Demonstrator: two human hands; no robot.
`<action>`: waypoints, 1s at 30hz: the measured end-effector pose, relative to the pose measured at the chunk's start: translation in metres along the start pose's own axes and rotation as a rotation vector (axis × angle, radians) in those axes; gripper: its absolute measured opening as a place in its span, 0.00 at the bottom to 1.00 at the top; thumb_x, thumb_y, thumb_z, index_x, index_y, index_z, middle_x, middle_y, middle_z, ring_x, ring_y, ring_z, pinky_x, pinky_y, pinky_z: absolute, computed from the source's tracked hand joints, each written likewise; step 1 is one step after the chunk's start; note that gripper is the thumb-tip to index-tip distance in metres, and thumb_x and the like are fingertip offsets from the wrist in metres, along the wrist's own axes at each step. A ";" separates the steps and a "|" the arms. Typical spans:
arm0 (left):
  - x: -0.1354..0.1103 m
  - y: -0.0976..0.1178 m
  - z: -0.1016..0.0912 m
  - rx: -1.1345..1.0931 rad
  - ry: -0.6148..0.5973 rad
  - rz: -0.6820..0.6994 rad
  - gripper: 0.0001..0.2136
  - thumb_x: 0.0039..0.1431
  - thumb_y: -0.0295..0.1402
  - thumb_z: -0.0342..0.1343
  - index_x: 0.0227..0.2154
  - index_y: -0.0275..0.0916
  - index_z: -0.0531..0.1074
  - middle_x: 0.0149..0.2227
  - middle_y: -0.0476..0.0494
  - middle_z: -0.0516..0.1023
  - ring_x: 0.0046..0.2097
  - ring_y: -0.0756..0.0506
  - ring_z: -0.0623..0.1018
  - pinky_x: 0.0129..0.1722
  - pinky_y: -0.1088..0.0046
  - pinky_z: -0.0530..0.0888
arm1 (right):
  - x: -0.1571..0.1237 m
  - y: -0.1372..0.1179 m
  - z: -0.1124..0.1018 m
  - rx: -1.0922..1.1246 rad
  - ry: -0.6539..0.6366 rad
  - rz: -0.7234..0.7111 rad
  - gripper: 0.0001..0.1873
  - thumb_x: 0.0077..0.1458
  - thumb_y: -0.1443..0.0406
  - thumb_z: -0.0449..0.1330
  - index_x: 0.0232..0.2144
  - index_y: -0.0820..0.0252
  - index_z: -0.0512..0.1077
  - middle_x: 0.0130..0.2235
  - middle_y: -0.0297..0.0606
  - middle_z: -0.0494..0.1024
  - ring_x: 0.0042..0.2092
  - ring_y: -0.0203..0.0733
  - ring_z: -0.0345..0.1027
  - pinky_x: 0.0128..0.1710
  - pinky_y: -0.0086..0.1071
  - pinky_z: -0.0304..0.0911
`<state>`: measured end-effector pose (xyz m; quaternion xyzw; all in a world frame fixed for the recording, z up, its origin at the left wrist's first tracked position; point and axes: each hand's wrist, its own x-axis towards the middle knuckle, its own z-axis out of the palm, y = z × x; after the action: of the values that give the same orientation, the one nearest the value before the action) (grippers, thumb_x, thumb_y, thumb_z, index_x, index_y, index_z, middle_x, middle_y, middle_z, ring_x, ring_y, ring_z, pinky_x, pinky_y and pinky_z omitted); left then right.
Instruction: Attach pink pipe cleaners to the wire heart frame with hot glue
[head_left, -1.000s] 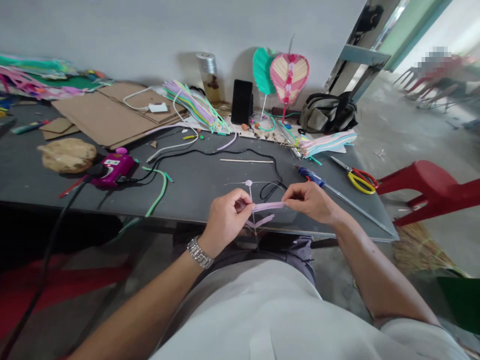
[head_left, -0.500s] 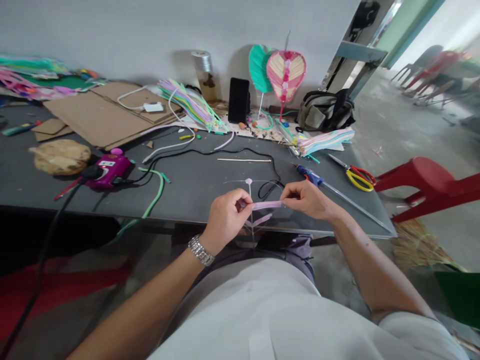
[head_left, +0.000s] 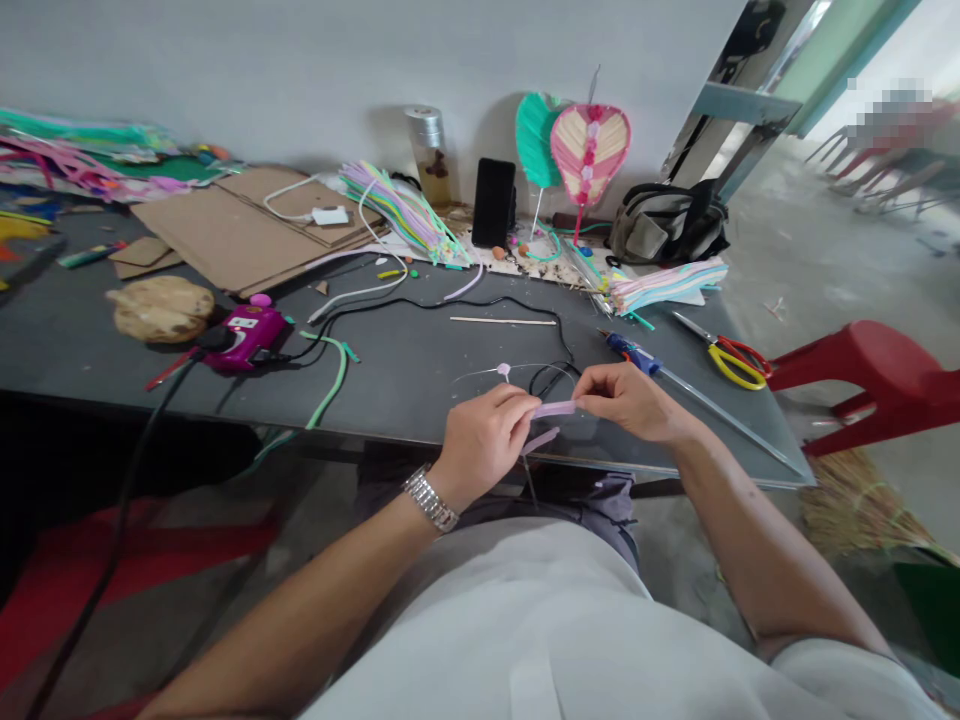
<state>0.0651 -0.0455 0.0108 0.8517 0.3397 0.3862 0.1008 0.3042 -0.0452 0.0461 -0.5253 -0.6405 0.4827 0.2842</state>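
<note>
Between my two hands a short lilac pipe cleaner strip (head_left: 553, 409) is stretched, level with the table's front edge. My left hand (head_left: 487, 432), with a metal watch on its wrist, pinches the strip's left end. The right end sits between the thumb and fingertips of my right hand (head_left: 622, 398). Behind my left hand is a thin wire frame (head_left: 480, 372) with a lilac round tip (head_left: 503, 370). Just below the strip, another lilac piece (head_left: 541, 440) slants off the stem. My left hand covers part of the frame.
A glue gun (head_left: 634, 352) and scissors (head_left: 726, 352) lie to the right, near a thin stick (head_left: 502, 321). Heart-shaped fan (head_left: 591, 150), phone (head_left: 493, 203) and pipe cleaner bundle (head_left: 405, 212) are at the back. A purple power socket (head_left: 244, 338) and cardboard (head_left: 247, 230) are leftward.
My left hand has turned over and shifted right along the strip, so less of it shows between my hands. The whole view has swung slightly left.
</note>
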 end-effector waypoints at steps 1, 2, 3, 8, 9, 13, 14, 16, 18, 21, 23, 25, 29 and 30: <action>0.000 0.001 0.002 0.003 -0.026 0.005 0.08 0.64 0.23 0.54 0.39 0.38 0.78 0.38 0.45 0.83 0.37 0.47 0.81 0.36 0.73 0.74 | 0.000 -0.001 0.000 -0.004 -0.003 -0.002 0.09 0.50 0.61 0.64 0.27 0.62 0.75 0.25 0.31 0.72 0.28 0.33 0.60 0.29 0.29 0.54; 0.001 0.002 0.003 0.006 -0.049 0.005 0.09 0.64 0.22 0.54 0.39 0.38 0.78 0.37 0.45 0.83 0.37 0.47 0.82 0.35 0.73 0.74 | 0.000 -0.002 0.000 -0.007 -0.007 -0.004 0.09 0.50 0.61 0.64 0.27 0.62 0.75 0.25 0.30 0.72 0.28 0.33 0.60 0.29 0.29 0.54; 0.001 0.003 0.004 0.009 -0.065 -0.001 0.09 0.63 0.22 0.53 0.39 0.38 0.78 0.37 0.45 0.83 0.37 0.47 0.82 0.35 0.73 0.73 | 0.000 -0.003 0.001 -0.009 -0.011 -0.004 0.09 0.50 0.61 0.64 0.27 0.62 0.75 0.26 0.30 0.72 0.28 0.33 0.60 0.29 0.29 0.54; 0.011 0.006 0.001 -0.090 -0.128 -0.124 0.08 0.63 0.25 0.55 0.37 0.38 0.79 0.35 0.43 0.84 0.35 0.45 0.82 0.35 0.71 0.73 | 0.001 -0.014 0.000 -0.036 -0.051 -0.006 0.09 0.50 0.61 0.64 0.27 0.62 0.75 0.26 0.30 0.72 0.29 0.33 0.60 0.29 0.28 0.54; 0.015 0.007 -0.003 -0.142 -0.159 -0.175 0.07 0.63 0.26 0.56 0.36 0.38 0.79 0.34 0.44 0.84 0.34 0.46 0.81 0.35 0.72 0.73 | 0.002 -0.019 -0.001 -0.046 -0.065 -0.006 0.09 0.50 0.61 0.63 0.27 0.62 0.75 0.25 0.30 0.72 0.28 0.33 0.59 0.29 0.28 0.54; 0.036 0.009 -0.028 -0.396 -0.396 -0.423 0.06 0.62 0.31 0.58 0.34 0.37 0.80 0.22 0.48 0.79 0.23 0.49 0.77 0.27 0.75 0.70 | 0.005 -0.045 -0.004 -0.095 -0.162 -0.005 0.09 0.50 0.61 0.63 0.28 0.63 0.75 0.24 0.29 0.70 0.26 0.31 0.57 0.26 0.27 0.51; 0.041 0.010 -0.036 -0.441 -0.453 -0.466 0.07 0.62 0.32 0.58 0.34 0.36 0.79 0.20 0.49 0.78 0.21 0.49 0.76 0.25 0.76 0.70 | 0.006 -0.053 -0.005 -0.113 -0.190 -0.016 0.09 0.51 0.62 0.62 0.28 0.63 0.75 0.24 0.28 0.70 0.26 0.30 0.56 0.26 0.27 0.50; 0.047 0.013 -0.049 -0.486 -0.523 -0.503 0.07 0.61 0.34 0.58 0.33 0.36 0.79 0.19 0.49 0.76 0.21 0.49 0.76 0.24 0.77 0.69 | 0.007 -0.066 -0.006 -0.155 -0.239 -0.048 0.08 0.51 0.62 0.62 0.28 0.64 0.75 0.24 0.28 0.68 0.26 0.30 0.54 0.25 0.27 0.49; 0.051 0.018 -0.058 -0.512 -0.533 -0.500 0.08 0.61 0.35 0.58 0.33 0.36 0.78 0.19 0.49 0.76 0.21 0.49 0.77 0.23 0.78 0.68 | 0.009 -0.077 -0.007 -0.190 -0.269 -0.078 0.07 0.51 0.63 0.61 0.28 0.63 0.75 0.23 0.27 0.67 0.25 0.29 0.53 0.25 0.27 0.48; 0.052 0.025 -0.062 -0.595 -0.497 -0.492 0.09 0.61 0.37 0.59 0.30 0.36 0.77 0.18 0.49 0.76 0.21 0.50 0.77 0.22 0.80 0.67 | 0.009 -0.087 -0.007 -0.209 -0.286 -0.113 0.06 0.50 0.64 0.61 0.28 0.63 0.74 0.22 0.26 0.65 0.25 0.29 0.51 0.25 0.27 0.47; 0.051 0.027 -0.061 -0.657 -0.469 -0.499 0.10 0.60 0.37 0.60 0.29 0.36 0.76 0.18 0.49 0.76 0.19 0.51 0.75 0.19 0.81 0.64 | 0.009 -0.090 -0.007 -0.203 -0.297 -0.129 0.07 0.50 0.64 0.61 0.27 0.63 0.74 0.22 0.25 0.65 0.25 0.29 0.51 0.25 0.27 0.47; 0.051 0.028 -0.059 -0.702 -0.463 -0.520 0.10 0.59 0.38 0.60 0.29 0.36 0.77 0.18 0.48 0.76 0.18 0.51 0.75 0.17 0.81 0.63 | 0.008 -0.091 -0.008 -0.187 -0.323 -0.133 0.07 0.50 0.63 0.61 0.27 0.63 0.73 0.22 0.26 0.65 0.25 0.29 0.51 0.24 0.26 0.47; 0.048 0.031 -0.061 -0.707 -0.466 -0.517 0.11 0.60 0.39 0.61 0.30 0.36 0.78 0.18 0.47 0.77 0.20 0.49 0.77 0.17 0.80 0.65 | 0.007 -0.087 -0.014 -0.118 -0.368 -0.096 0.07 0.51 0.62 0.63 0.28 0.62 0.74 0.22 0.26 0.67 0.24 0.29 0.53 0.23 0.26 0.46; 0.046 0.032 -0.064 -0.674 -0.441 -0.489 0.11 0.61 0.39 0.60 0.32 0.36 0.79 0.19 0.46 0.78 0.21 0.48 0.78 0.18 0.80 0.67 | 0.008 -0.086 -0.016 -0.096 -0.365 -0.081 0.07 0.50 0.62 0.63 0.28 0.62 0.75 0.22 0.26 0.67 0.24 0.29 0.53 0.23 0.25 0.46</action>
<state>0.0567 -0.0449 0.0954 0.7281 0.3564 0.2499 0.5296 0.2815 -0.0316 0.1293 -0.4157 -0.7243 0.5270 0.1573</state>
